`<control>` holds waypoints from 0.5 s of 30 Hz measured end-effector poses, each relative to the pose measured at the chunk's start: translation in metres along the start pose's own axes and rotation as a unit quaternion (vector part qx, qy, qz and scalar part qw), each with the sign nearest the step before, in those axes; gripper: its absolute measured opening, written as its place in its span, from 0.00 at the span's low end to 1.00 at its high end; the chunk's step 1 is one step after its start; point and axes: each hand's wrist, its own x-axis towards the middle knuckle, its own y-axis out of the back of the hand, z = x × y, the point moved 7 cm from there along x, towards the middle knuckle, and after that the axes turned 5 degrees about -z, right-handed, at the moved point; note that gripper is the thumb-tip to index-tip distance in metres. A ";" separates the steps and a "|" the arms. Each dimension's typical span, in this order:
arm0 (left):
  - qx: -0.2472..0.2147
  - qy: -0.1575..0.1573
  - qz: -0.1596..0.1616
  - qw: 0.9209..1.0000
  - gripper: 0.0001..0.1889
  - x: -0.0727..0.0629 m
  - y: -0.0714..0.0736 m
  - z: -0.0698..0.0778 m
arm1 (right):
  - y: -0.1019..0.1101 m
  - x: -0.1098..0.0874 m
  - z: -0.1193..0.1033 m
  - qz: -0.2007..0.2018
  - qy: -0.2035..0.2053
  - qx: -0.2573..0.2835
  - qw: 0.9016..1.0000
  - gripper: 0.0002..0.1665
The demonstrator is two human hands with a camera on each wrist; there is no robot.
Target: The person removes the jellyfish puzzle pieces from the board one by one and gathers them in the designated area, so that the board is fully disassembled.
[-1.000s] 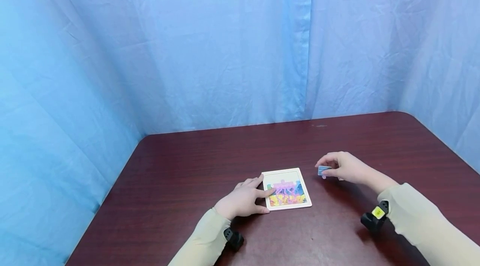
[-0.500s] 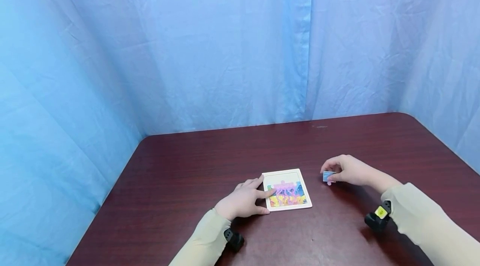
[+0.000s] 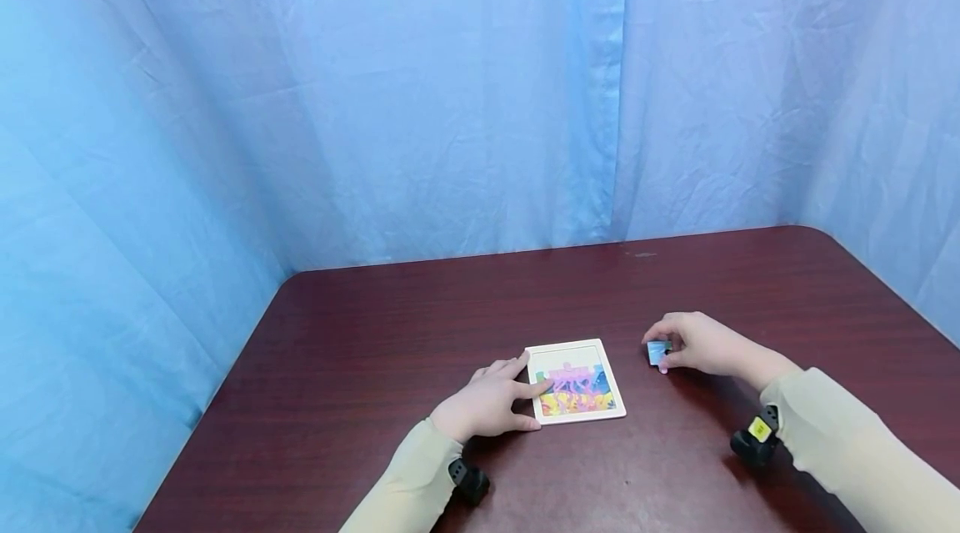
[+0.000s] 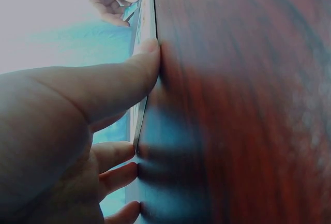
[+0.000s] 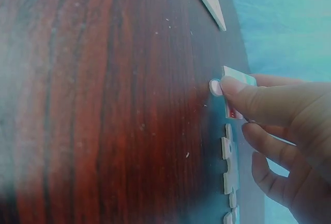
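A white square puzzle tray (image 3: 617, 399) lies on the dark red table, its lower part filled with pieces that form a pink, yellow and blue picture. My left hand (image 3: 487, 401) rests spread along the left side of the tray, with the thumb at the near corner and one finger reaching over the picture. To the right of the tray, my right hand (image 3: 697, 341) pinches a light blue jigsaw piece (image 3: 657, 352) between thumb and fingers. In the right wrist view the thumb presses the face of that jigsaw piece (image 5: 231, 111), and a round knob sticks out beside it.
More jigsaw pieces (image 5: 228, 175) lie on the table below the right hand in the right wrist view; the hand hides them from the head view. Light blue curtains (image 3: 450, 99) hang behind the table's far edge and at both sides.
My right hand has moved slightly right and toward me with the jigsaw piece, which has turned in the fingers. The left hand and the tray have stayed in place.
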 end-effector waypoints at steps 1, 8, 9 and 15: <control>0.000 0.000 0.000 1.000 0.30 0.000 0.000 0.000 | 0.000 0.000 0.000 0.002 0.002 -0.006 1.000 0.16; 0.001 0.002 0.001 1.000 0.30 0.000 0.000 -0.001 | -0.002 0.001 0.000 0.008 0.006 -0.026 1.000 0.17; 0.001 0.002 0.001 1.000 0.30 0.000 0.000 0.000 | -0.002 0.001 0.000 0.008 0.005 -0.027 1.000 0.17; -0.009 0.004 -0.001 1.000 0.30 -0.001 0.001 0.001 | -0.004 0.001 0.003 0.003 -0.002 -0.027 1.000 0.17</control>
